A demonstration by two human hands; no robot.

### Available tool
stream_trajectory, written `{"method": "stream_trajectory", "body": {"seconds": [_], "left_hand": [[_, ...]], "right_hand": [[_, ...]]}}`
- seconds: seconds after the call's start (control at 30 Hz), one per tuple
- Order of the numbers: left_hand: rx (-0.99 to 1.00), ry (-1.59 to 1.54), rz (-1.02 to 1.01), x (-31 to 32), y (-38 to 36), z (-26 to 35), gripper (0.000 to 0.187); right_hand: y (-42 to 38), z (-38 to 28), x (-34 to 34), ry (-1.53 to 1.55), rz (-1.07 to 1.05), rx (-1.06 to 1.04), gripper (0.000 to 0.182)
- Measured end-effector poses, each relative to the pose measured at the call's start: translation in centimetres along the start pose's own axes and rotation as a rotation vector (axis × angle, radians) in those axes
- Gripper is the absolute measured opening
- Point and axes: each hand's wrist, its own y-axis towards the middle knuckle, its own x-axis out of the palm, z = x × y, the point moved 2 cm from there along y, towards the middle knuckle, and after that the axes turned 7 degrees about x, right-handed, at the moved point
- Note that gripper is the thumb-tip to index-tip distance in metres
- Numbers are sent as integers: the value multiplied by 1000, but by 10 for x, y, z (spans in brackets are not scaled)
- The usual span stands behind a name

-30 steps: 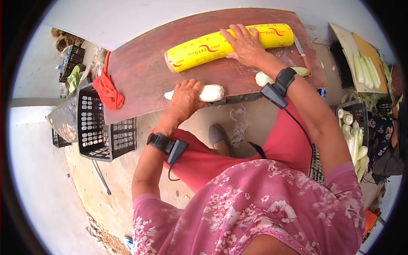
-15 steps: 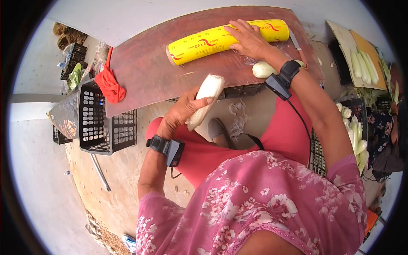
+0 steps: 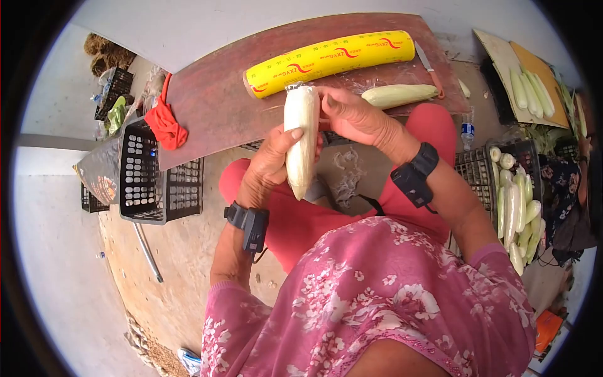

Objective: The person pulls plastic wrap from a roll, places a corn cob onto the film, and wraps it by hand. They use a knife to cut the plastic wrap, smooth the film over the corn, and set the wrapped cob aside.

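Observation:
My left hand (image 3: pixel 274 151) is closed round the lower half of an ear of corn in pale husk (image 3: pixel 301 135), held almost upright with its tapered end down. Clear plastic film (image 3: pixel 299 85) shows at the corn's blunt top. My right hand (image 3: pixel 358 117) is beside that upper end, fingers stretched toward it and thumb apart; some fingertips are hidden behind the corn. Beyond both hands, a yellow roll of cling film (image 3: pixel 330 61) lies across the reddish-brown table (image 3: pixel 220 119). Another husked ear (image 3: pixel 400 95) lies on the table near my right wrist.
A knife (image 3: pixel 428 66) lies at the table's right end. A red cloth (image 3: pixel 166 125) hangs at the left corner, above a black crate (image 3: pixel 179 191). On my right stands a crate (image 3: pixel 475 176) with several ears (image 3: pixel 518 201). Plastic scraps (image 3: pixel 347 176) litter the floor.
My right hand has left the cling film roll and come down beside the corn's top. My left hand has turned the corn more upright, and plastic film now shows at its upper end.

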Motion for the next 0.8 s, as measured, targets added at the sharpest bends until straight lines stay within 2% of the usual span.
{"method": "stream_trajectory", "body": {"seconds": [0.1, 0.17, 0.33, 0.37, 0.5, 0.53, 0.57, 0.67, 0.8], "left_hand": [[14, 3, -31, 12, -6, 0, 61], [45, -44, -46, 22, -10, -2, 52], [36, -85, -93, 41, -16, -4, 50], [31, -89, -89, 46, -18, -4, 50], [-38, -29, -57, 57, -21, -9, 44], [-60, 100, 43, 68, -25, -11, 45], [-38, 76, 42, 69, -26, -15, 43], [8, 28, 83, 77, -27, -23, 38], [100, 133, 167, 91, -31, -25, 40]], "right_hand": [[-10, 1, 10, -43, -58, -20, 64], [-16, 0, 21, -39, 44, -55, 55], [-27, -8, 29, -213, 140, -178, 42], [-31, -11, 29, -180, 141, -119, 39], [-27, -18, 28, -24, 214, -222, 38], [-27, -21, 26, 26, 232, -236, 38], [-28, -23, 24, 73, 250, -253, 38], [-28, -23, 16, 35, 256, -253, 53], [-33, -27, 21, 20, 308, -257, 52]]}}
